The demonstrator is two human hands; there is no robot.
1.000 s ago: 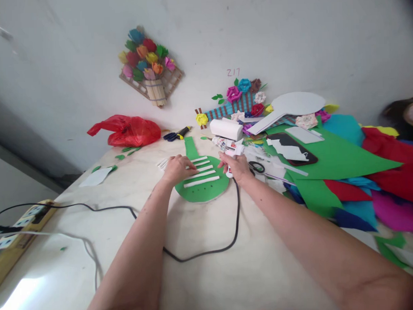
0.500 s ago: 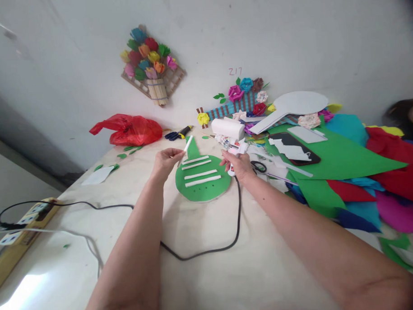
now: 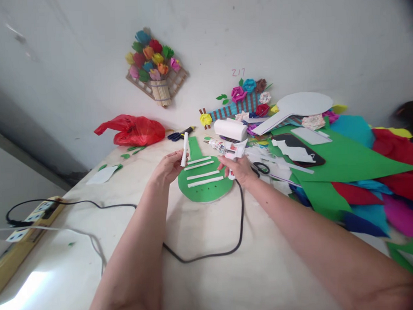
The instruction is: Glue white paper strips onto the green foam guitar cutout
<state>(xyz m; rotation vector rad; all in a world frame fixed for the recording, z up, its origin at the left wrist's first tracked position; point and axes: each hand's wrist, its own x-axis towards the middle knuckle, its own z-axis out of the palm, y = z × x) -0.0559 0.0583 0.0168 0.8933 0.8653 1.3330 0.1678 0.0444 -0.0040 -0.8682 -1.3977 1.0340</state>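
Between thumb and fingers, my left hand point(image 3: 169, 167) pinches a white paper strip point(image 3: 185, 149), held nearly upright above the left edge of a green guitar-shaped cutout point(image 3: 211, 191). Several white strips point(image 3: 203, 175) lie crosswise on the round body of the cutout, over a row of small dark dots. My right hand point(image 3: 239, 169) grips a white glue gun point(image 3: 228, 148) with its nozzle pointing left, over the right side of the cutout. A black cord point(image 3: 241, 217) runs down from the glue gun.
At the right lies a pile of coloured paper point(image 3: 362, 158) with a phone point(image 3: 299, 151) on it. Black-handled scissors point(image 3: 261, 168) are beside my right hand. A red plastic bag point(image 3: 134, 131), pliers point(image 3: 181, 134) and a power strip point(image 3: 33, 224) are toward the left. Paper flowers point(image 3: 152, 57) hang on the wall.
The white strip in my left hand has turned from slanted to nearly upright. The glue gun now shows more fully, its nozzle aimed left. The view has shifted slightly.
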